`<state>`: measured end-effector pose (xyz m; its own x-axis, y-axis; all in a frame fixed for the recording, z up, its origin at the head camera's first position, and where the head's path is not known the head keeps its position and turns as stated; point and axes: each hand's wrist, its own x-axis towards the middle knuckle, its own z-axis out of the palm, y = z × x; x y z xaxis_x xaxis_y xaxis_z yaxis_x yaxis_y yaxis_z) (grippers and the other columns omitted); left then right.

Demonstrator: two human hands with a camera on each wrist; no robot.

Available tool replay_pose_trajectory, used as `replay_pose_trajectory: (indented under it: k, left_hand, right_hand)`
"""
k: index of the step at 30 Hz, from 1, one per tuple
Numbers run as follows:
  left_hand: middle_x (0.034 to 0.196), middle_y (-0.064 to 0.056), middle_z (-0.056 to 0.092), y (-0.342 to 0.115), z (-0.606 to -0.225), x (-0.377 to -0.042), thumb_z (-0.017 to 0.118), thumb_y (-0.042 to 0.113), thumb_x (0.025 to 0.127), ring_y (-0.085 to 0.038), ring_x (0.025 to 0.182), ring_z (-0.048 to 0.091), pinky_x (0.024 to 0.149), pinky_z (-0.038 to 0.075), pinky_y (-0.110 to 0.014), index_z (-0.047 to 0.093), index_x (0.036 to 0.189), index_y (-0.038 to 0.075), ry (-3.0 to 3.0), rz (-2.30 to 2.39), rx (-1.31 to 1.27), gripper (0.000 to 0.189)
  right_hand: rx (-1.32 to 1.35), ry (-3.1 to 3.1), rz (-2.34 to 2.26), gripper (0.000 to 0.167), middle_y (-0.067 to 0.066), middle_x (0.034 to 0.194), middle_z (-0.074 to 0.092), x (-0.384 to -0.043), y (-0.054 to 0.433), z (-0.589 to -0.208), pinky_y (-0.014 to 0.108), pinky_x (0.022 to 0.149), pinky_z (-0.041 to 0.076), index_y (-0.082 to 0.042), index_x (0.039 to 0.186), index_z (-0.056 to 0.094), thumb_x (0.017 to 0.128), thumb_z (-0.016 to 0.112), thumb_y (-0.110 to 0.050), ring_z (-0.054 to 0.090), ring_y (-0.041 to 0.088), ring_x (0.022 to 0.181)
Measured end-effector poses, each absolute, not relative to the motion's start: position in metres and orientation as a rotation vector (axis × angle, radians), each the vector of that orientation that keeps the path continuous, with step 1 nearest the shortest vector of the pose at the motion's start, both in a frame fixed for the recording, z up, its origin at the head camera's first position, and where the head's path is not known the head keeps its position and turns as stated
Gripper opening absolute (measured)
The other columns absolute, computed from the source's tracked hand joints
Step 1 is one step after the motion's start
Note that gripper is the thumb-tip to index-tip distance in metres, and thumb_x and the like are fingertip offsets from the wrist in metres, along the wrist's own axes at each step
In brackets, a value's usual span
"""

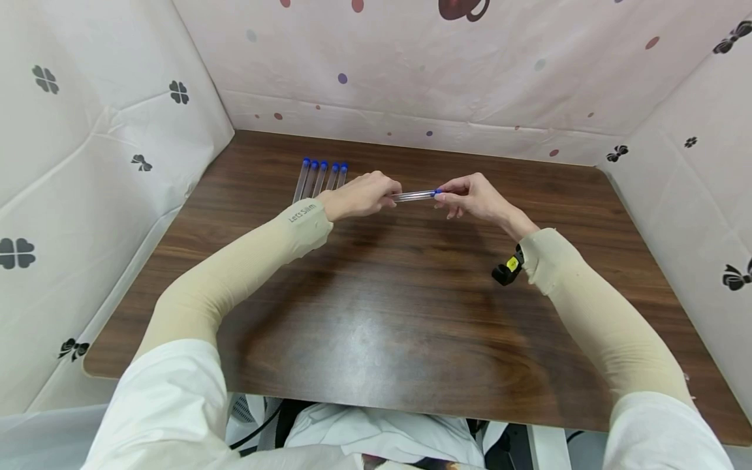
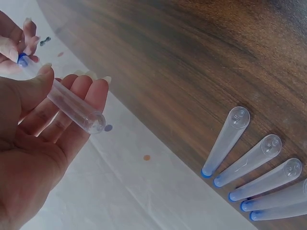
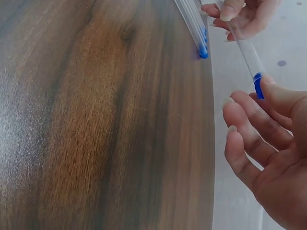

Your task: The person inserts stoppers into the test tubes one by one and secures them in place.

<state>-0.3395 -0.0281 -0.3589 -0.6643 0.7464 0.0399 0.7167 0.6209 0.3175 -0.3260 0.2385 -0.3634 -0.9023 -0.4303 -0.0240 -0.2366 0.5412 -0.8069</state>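
Note:
A clear test tube (image 1: 414, 196) with a blue cap (image 1: 437, 192) is held above the table between both hands, lying nearly level. My left hand (image 1: 367, 194) grips the tube's body, thumb on one side and fingers on the other; the rounded end pokes out past the fingers in the left wrist view. At the other end my right hand (image 1: 474, 197) pinches the blue cap between thumb and fingers. The cap sits on the tube in the right wrist view. Nothing shows inside the tube.
Several more capped test tubes (image 1: 314, 179) lie in a row at the back left of the brown wooden table (image 1: 376, 313), caps toward the back wall. Patterned white sheets (image 1: 411, 85) enclose the table's back and sides. A black wrist camera (image 1: 506, 271) hangs by the right wrist.

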Motion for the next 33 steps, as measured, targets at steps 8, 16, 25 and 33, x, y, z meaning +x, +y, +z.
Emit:
replay_pose_trajectory:
  k: [8, 16, 25, 33]
  left_hand:
    - [0.089, -0.013, 0.068, -0.0302, -0.3583, -0.3385, 0.058, 0.017, 0.097, -0.015, 0.068, 0.05, 0.06, 0.041, -0.027, 0.064, 0.096, 0.007, 2.714, 0.479, 1.217, 0.012]
    - [0.086, -0.009, 0.065, -0.0311, -0.3583, -0.3375, 0.058, 0.018, 0.097, -0.015, 0.068, 0.051, 0.059, 0.041, -0.027, 0.063, 0.097, 0.005, 2.72, 0.452, 1.193, 0.013]
    - [0.082, -0.006, 0.064, -0.0315, -0.3582, -0.3377, 0.059, 0.018, 0.096, -0.015, 0.068, 0.051, 0.06, 0.042, -0.027, 0.062, 0.093, 0.007, 2.743, 0.44, 1.214, 0.012]
    - [0.074, -0.002, 0.054, -0.0326, -0.3613, -0.3377, 0.059, 0.02, 0.096, -0.013, 0.064, 0.046, 0.057, 0.037, -0.025, 0.058, 0.085, 0.007, 2.764, 0.476, 1.234, 0.017]
  right_hand:
    - [-0.639, 2.598, -1.214, 0.026, 0.021, 0.093, 0.072, -0.3258, 0.2369, -0.3662, 0.029, 0.054, 0.053, 0.004, 0.112, 0.067, 0.096, 0.059, -0.015, 0.067, 0.036, 0.068]
    - [-0.634, 2.634, -1.153, 0.027, 0.013, 0.087, 0.072, -0.3235, 0.233, -0.365, 0.033, 0.055, 0.054, 0.0, 0.111, 0.068, 0.098, 0.056, -0.021, 0.066, 0.031, 0.066]
    - [-0.652, 2.655, -1.179, 0.027, 0.016, 0.084, 0.072, -0.3225, 0.2315, -0.3681, 0.028, 0.052, 0.051, 0.002, 0.108, 0.068, 0.097, 0.057, -0.02, 0.065, 0.037, 0.065]
    - [-0.652, 2.619, -1.272, 0.029, 0.027, 0.089, 0.07, -0.3209, 0.2294, -0.3696, 0.026, 0.053, 0.052, 0.006, 0.111, 0.066, 0.097, 0.057, -0.018, 0.065, 0.04, 0.068]
